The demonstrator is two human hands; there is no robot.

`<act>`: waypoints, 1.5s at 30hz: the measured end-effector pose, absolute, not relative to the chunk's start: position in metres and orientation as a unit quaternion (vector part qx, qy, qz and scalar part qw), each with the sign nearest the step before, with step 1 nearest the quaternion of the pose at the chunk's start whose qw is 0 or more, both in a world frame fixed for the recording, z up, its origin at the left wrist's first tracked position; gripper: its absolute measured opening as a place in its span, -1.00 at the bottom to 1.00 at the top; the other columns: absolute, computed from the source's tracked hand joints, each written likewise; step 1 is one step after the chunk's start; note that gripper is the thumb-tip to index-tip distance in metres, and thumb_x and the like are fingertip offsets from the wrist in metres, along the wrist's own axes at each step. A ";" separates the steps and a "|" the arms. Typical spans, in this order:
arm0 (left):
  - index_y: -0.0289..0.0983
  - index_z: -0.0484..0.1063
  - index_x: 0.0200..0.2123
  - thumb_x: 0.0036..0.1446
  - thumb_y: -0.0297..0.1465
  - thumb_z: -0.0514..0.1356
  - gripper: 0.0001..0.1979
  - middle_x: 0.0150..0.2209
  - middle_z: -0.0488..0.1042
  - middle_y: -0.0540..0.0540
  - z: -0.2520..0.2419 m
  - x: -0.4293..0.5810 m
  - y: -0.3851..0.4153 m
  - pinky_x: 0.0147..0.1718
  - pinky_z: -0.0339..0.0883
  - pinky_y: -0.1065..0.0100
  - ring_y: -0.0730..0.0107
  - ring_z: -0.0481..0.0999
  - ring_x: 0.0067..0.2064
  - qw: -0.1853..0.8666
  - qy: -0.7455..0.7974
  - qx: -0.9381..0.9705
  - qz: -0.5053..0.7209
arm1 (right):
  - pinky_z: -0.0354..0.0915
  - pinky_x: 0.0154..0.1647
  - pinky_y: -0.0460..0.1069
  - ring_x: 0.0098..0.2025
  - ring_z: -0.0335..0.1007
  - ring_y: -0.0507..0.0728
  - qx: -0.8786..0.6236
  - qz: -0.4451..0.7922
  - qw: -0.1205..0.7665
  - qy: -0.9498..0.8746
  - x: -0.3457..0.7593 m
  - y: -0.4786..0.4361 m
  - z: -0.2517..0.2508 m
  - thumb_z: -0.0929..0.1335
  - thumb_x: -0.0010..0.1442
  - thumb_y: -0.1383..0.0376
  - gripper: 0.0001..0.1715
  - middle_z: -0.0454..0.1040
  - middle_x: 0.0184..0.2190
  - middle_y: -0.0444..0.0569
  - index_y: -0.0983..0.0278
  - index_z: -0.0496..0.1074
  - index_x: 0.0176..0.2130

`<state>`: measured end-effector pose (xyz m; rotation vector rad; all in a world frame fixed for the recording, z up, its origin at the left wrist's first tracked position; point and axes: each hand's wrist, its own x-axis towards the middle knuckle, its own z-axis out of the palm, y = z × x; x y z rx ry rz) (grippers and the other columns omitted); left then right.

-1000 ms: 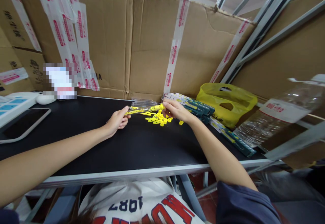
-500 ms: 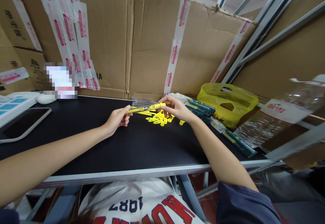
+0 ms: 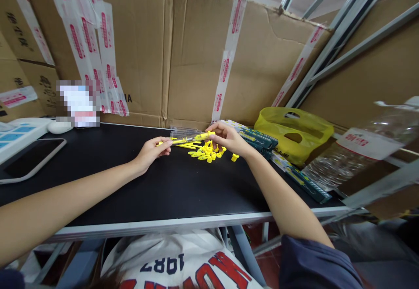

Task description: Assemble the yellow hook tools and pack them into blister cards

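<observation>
Both hands hold one slim yellow and clear test-pen screwdriver [image 3: 185, 139] level above the black table [image 3: 170, 193]. My left hand [image 3: 151, 151] pinches its left end with closed fingers. My right hand [image 3: 227, 138] grips its yellow cap end at the right. Under the pen lies a heap of small yellow plastic caps [image 3: 207, 153] and a few more yellow pens [image 3: 188, 146]. A clear plastic sleeve [image 3: 185, 131] lies just behind them.
Packaged screwdrivers on green cards [image 3: 262, 140] lie to the right, beside a yellow plastic bag [image 3: 294, 134]. A clear plastic bottle [image 3: 360, 149] lies at the far right. A phone [image 3: 31, 158] and a calculator [image 3: 13, 134] sit at the left. Taped cardboard boxes [image 3: 196, 53] wall the back.
The pen has risen slightly and both hands have shifted a little to the right. My left fingers have slid along the pen's left end.
</observation>
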<state>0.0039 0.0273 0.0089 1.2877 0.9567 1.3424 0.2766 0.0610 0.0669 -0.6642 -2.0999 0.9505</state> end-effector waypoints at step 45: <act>-0.32 0.35 -0.43 0.01 0.03 0.20 -0.52 -0.63 0.35 0.06 0.007 0.004 0.026 -0.60 0.15 0.53 0.61 0.29 -0.62 0.498 0.419 0.556 0.517 | 0.29 -0.69 -0.18 -0.55 0.35 -0.03 -0.277 0.315 0.394 -0.818 0.276 0.062 0.067 0.42 0.11 0.13 -0.62 0.39 -0.49 -0.16 0.28 0.36 -0.14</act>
